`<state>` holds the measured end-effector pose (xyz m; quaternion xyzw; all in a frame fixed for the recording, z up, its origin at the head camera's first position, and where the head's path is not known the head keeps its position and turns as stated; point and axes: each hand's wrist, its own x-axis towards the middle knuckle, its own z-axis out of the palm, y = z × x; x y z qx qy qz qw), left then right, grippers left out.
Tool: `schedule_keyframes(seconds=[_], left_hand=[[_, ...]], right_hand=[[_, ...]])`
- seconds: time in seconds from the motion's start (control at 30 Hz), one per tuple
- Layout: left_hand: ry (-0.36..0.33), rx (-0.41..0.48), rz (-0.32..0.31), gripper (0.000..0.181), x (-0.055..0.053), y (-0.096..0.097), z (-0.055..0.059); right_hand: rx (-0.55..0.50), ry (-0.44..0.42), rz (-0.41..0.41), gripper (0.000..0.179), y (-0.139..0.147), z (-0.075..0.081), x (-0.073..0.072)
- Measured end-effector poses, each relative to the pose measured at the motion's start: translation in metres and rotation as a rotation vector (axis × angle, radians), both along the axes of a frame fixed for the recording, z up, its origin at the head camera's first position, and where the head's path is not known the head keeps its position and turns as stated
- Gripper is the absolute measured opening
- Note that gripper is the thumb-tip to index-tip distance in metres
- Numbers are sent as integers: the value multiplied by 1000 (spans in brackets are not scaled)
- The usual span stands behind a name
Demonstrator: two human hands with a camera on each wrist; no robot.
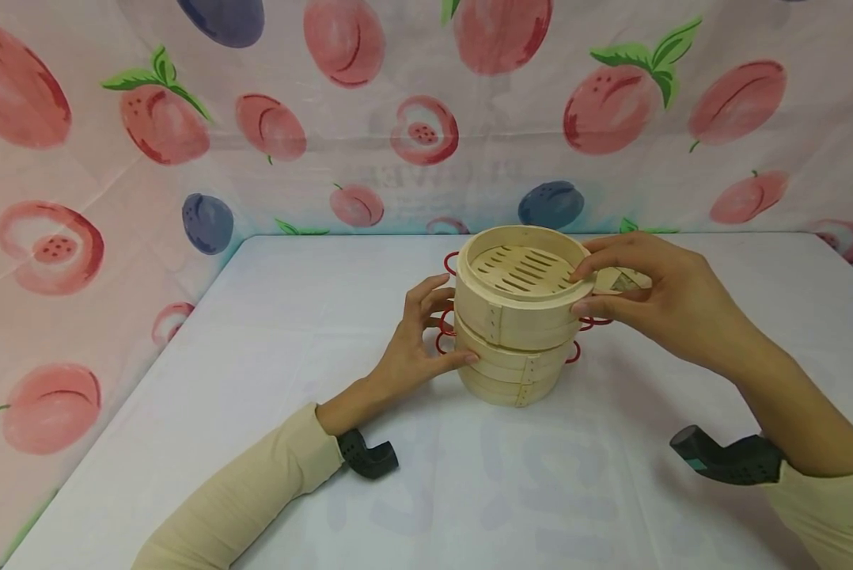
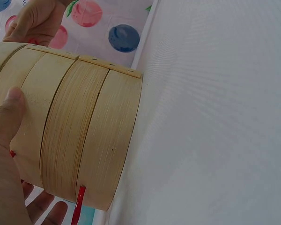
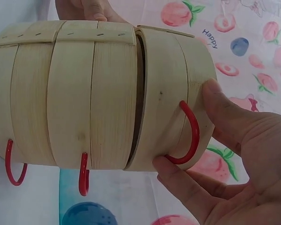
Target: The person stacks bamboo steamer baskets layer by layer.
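A round stack of pale bamboo steamer baskets (image 1: 515,372) with small red side handles stands on the white-covered table. The top steamer tier (image 1: 533,321) has a slotted base inside its rim; in the right wrist view it sits slightly askew, a dark gap showing along the seam below. My right hand (image 1: 672,297) pinches this tier at its right rim, and in the right wrist view a finger lies by its red handle (image 3: 193,136). From the left, my left hand (image 1: 412,340) holds the stack, its thumb (image 2: 9,112) on the front and the fingers behind the side.
Partly hidden behind my right hand, a pale woven piece (image 1: 626,279) lies on the table (image 1: 312,317). A fruit-print cloth (image 1: 498,119) hangs along the back and left. Dark wrist devices (image 1: 729,457) stick out below both wrists.
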<state>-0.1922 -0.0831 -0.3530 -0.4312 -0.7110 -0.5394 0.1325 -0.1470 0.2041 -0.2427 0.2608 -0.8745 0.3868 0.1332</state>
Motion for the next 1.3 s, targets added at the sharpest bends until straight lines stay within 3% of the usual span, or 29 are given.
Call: schedule_keyframes(seconds=[0.17, 0.43, 0.7, 0.83, 1.1, 1.3], left_hand=[[3, -2, -7, 97, 12, 0, 17], [8, -1, -7, 98, 14, -1, 19], [-27, 11, -8, 97, 15, -1, 19], [-36, 6, -2, 96, 16, -1, 19], [-54, 8, 16, 90, 16, -3, 16], [-76, 8, 55, 100, 16, -2, 18]], right_hand=[[6, 11, 11, 37, -2, 0, 1], [24, 9, 14, 39, -3, 0, 2], [-36, -74, 83, 74, 8, -9, -4], [-179, -91, 116, 77, 7, -33, -4], [-665, -143, 283, 69, -2, -85, -1], [-894, -157, 281, 49, -14, -105, 1]])
